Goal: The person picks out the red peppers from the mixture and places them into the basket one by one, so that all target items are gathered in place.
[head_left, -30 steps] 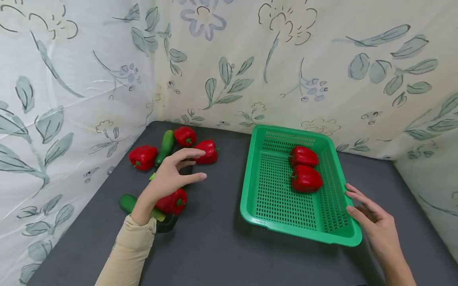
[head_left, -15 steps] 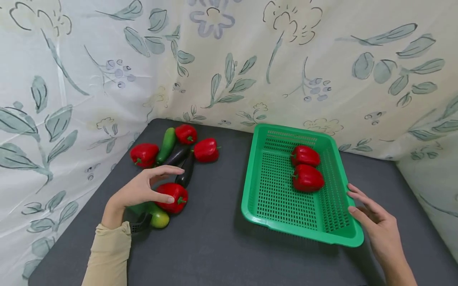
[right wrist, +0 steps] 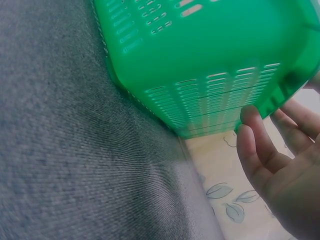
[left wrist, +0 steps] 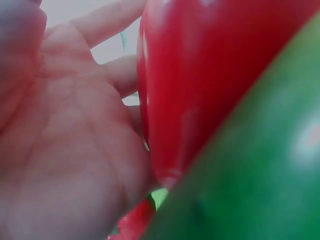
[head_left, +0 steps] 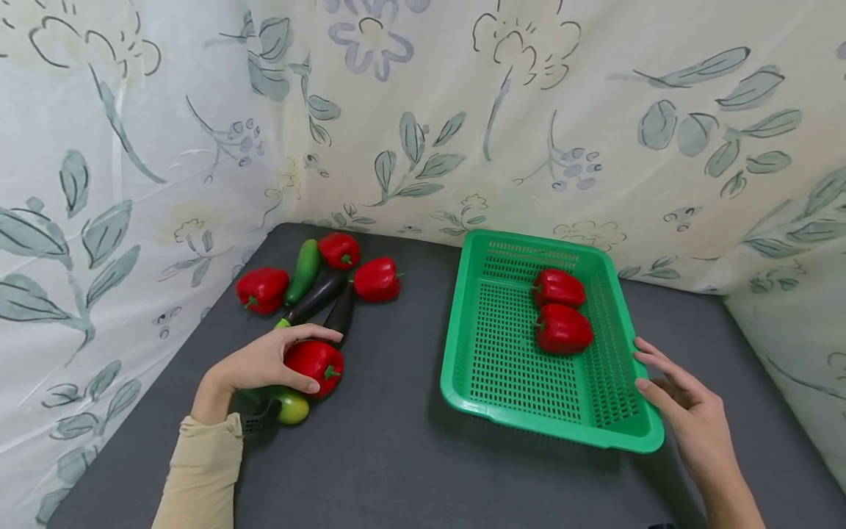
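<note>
My left hand [head_left: 258, 364] grips a red bell pepper [head_left: 311, 361] on the left of the dark table, fingers over its far side and thumb at its near side. In the left wrist view the pepper [left wrist: 190, 70] stands against the fingers, and a blurred green vegetable [left wrist: 260, 165] crosses in front. My right hand [head_left: 694, 415] holds the right rim of a green plastic basket [head_left: 538, 429], with thumb on the rim. Curled fingers [right wrist: 250, 145] touch the outer wall below it in the right wrist view. Two red bell peppers [head_left: 564, 329] lie inside the basket.
Behind the left hand lie two dark eggplants [head_left: 321, 294], a green zucchini-like vegetable [head_left: 304, 272] and three more red bell peppers [head_left: 377, 280]. A pale-ended green vegetable [head_left: 292, 409] sits under the left wrist. Floral cloth [head_left: 423, 147] walls the table's back and sides.
My left hand has moved back toward the near left from above the vegetables, then closed round the near red bell pepper. The right hand stays at the basket's rim.
</note>
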### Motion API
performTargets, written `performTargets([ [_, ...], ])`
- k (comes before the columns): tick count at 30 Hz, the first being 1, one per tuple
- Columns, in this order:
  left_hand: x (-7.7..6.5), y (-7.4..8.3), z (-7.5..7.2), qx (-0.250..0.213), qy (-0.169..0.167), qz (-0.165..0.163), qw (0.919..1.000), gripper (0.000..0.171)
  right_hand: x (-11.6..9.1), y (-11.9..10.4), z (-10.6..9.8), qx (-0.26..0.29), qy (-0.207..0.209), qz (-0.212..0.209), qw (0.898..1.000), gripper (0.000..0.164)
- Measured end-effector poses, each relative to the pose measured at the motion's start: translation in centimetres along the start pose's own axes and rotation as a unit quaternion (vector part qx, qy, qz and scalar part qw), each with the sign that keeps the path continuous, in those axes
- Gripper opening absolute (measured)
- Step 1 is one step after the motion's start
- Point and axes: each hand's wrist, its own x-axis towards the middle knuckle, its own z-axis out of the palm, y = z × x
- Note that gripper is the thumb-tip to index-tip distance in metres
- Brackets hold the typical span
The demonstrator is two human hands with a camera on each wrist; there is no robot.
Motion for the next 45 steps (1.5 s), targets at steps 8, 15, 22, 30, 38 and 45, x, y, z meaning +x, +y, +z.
performTargets([
  [8, -0.2, -0.3, -0.1, -0.005, -0.031, -0.003, 0.9995, 0.074, 0.1, 0.2, 0.0, -0.009, -0.001, 0.003, 1.000, 0.044],
  [15, 0.0, -0.4, -0.1, 0.009, -0.021, -0.004, 0.9997, 0.072, 0.0, 0.4, 0.0, -0.014, 0.002, 0.005, 1.000, 0.044],
  [22, 0.1, -0.5, 0.0, 0.007, -0.010, 0.008, 0.9999, 0.070, -0.1, 0.5, -0.1, -0.012, 0.003, 0.005, 1.000, 0.044],
  [30, 0.1, -1.0, 0.0, -0.005, -0.001, 0.009, 0.9999, 0.070, -0.2, 0.5, 0.0, 0.015, -0.005, -0.001, 1.000, 0.044],
  [38, 0.1, -1.0, -0.1, -0.013, 0.008, 0.011, 0.9998, 0.070, -0.2, 0.4, 0.0, 0.016, -0.004, -0.003, 1.000, 0.044],
  [45, 0.1, -1.0, -0.2, -0.013, 0.025, 0.023, 0.9993, 0.068, -0.2, 0.5, 0.0, 0.009, -0.006, -0.002, 1.000, 0.045],
])
